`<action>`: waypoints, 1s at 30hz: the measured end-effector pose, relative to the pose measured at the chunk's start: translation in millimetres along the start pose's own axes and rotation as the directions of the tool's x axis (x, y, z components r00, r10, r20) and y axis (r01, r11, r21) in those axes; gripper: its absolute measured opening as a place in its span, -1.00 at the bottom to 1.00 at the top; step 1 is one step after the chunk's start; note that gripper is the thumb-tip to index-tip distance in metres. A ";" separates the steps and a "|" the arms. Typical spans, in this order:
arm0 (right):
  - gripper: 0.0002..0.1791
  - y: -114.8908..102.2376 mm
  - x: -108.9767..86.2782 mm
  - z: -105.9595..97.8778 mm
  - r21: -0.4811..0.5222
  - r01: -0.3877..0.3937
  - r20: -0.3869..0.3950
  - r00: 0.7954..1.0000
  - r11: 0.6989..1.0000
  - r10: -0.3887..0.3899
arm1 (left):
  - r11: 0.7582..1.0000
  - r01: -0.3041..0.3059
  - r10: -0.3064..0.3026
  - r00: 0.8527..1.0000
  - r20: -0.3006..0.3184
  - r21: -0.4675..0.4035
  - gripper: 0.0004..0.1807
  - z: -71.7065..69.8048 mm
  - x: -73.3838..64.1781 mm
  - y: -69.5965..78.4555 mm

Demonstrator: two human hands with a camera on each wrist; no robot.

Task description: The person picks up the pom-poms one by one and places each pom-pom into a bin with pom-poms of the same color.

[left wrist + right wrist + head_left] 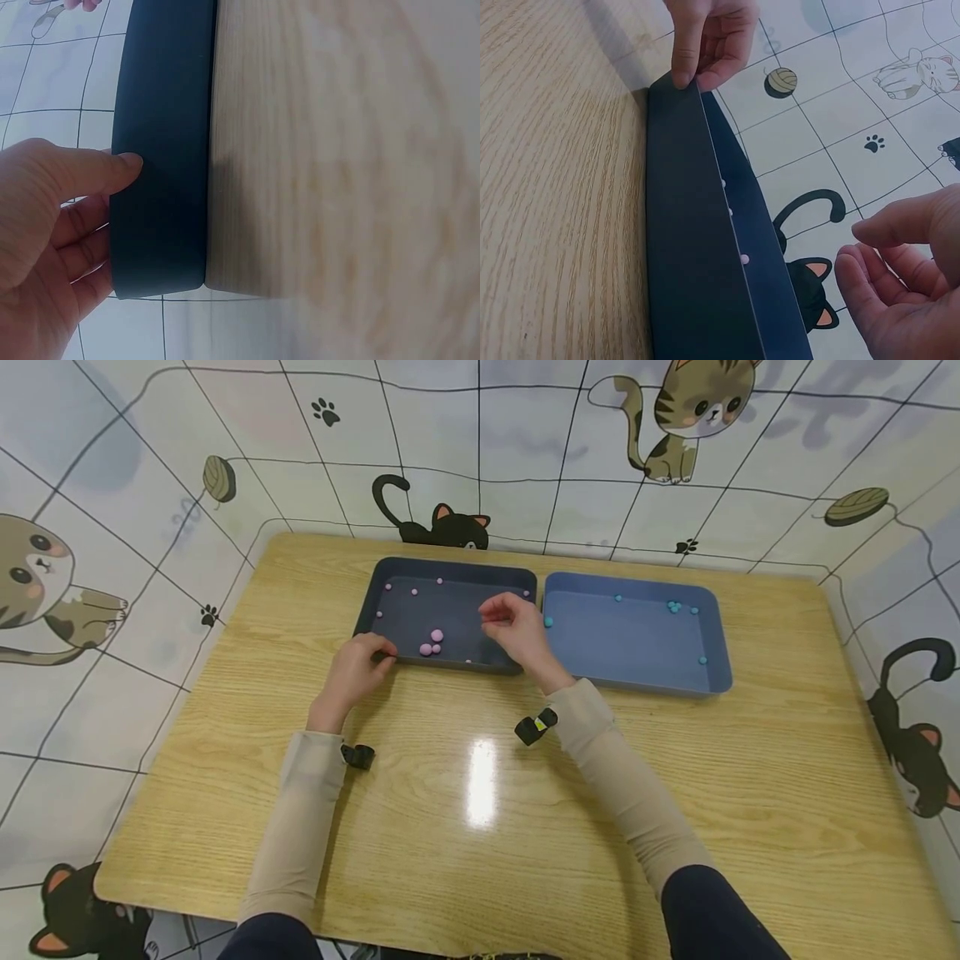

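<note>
A dark grey tray (pixel 465 665) lies on the table, with several small pink balls (pixel 437 635) of differing sizes in it. At its near left corner my left hand (pixel 356 670) grips the rim. In the left wrist view the thumb (pixel 126 171) presses the tray's outer wall (pixel 166 150) while the other fingers go behind it. Over the right part of this tray hovers my right hand (pixel 517 631), fingers loosely bent. The right wrist view shows a small gap between thumb and index fingertips (pixel 847 262), with nothing visible in it.
Right beside the dark tray stands a blue tray (pixel 637 683), holding several small teal balls (pixel 673 607). Both rest on a wooden table (pixel 420 827). Behind the table rises a tiled wall (pixel 517 435) with cat drawings.
</note>
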State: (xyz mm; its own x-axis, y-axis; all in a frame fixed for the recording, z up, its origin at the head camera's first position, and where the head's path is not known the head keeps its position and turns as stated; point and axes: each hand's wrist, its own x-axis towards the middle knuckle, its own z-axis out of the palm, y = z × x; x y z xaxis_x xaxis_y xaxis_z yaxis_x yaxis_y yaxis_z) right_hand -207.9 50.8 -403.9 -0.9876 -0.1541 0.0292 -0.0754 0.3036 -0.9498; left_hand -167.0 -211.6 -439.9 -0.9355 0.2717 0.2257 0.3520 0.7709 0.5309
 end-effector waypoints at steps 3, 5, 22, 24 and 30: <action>-0.78 -0.5 -1.6 -3.3 0.020 0.008 0.004 1.000 1.000 -0.008 | 1.000 0.001 -0.001 1.000 0.002 0.003 -0.93 -0.1 0.4 0.4; -0.78 -0.7 -3.6 -6.3 0.039 0.019 0.005 1.000 0.999 -0.019 | 1.000 0.003 -0.003 1.000 0.005 0.005 -0.93 -0.2 0.5 1.0; -0.79 2.8 -26.4 -38.4 0.101 0.082 -0.013 0.997 0.991 -0.081 | 1.000 -0.011 0.011 1.000 -0.025 -0.009 -0.90 -0.4 -2.1 3.6; -0.79 2.9 -29.4 -43.9 0.097 0.086 -0.015 0.996 0.992 -0.085 | 0.999 -0.032 0.032 0.999 -0.042 -0.012 -0.91 0.0 -1.9 4.7; -0.80 -10.1 -46.7 -60.9 0.063 0.084 -0.031 0.996 0.994 -0.082 | 0.994 -0.102 0.097 0.990 -0.106 -0.046 -0.94 0.5 0.1 12.5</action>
State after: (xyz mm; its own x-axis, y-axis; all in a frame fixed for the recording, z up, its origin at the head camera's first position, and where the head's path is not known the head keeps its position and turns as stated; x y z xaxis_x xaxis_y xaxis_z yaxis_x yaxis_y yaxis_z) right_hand -169.4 112.2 -376.8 -0.9819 -0.1492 0.1166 -0.1491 0.2296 -0.9618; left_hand -162.7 -201.6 -433.7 -0.8887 0.2826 0.3611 0.4467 0.7117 0.5422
